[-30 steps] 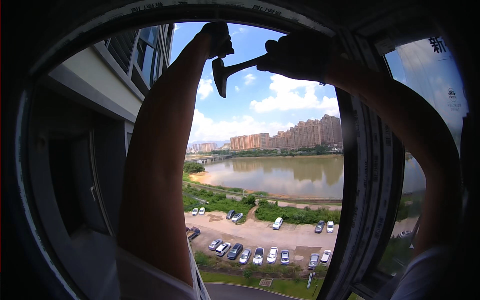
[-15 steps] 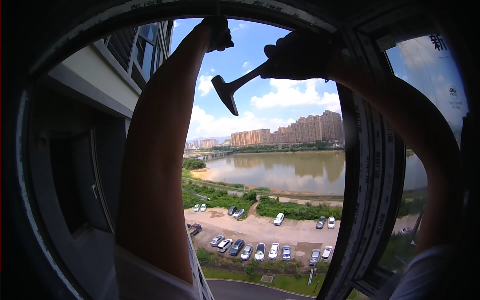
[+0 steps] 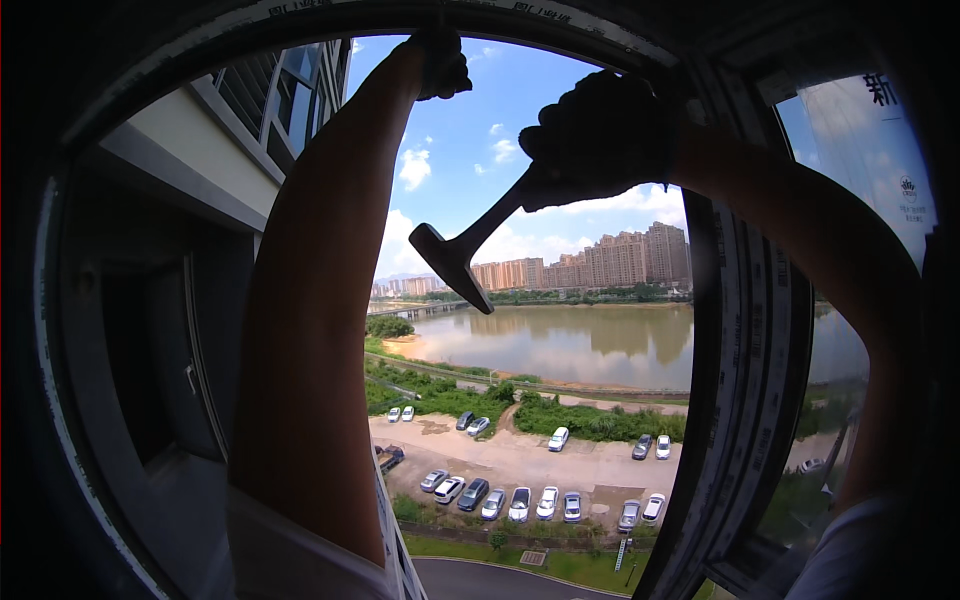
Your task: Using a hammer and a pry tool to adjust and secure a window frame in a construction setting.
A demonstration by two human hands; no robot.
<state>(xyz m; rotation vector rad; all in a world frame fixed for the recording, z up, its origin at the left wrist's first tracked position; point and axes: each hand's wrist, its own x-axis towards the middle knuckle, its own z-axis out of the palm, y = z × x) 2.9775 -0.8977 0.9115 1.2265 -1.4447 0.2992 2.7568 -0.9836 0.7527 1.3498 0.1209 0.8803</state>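
My right hand, in a dark glove, grips the handle of a hammer. The hammer's head hangs down to the left of that hand, in the middle of the window opening and touching nothing. Raised high, my left hand is also gloved and is closed with curled fingers just under the top bar of the window frame. What those fingers hold, if anything, is lost in the dark.
A dark upright frame post and a glass pane stand on the right. Past the open window lie a building wall on the left, and far below, parked cars and a river.
The hammer's head has swung down and slightly left, and my right hand has dropped a little with it. My left hand stays at the top bar.
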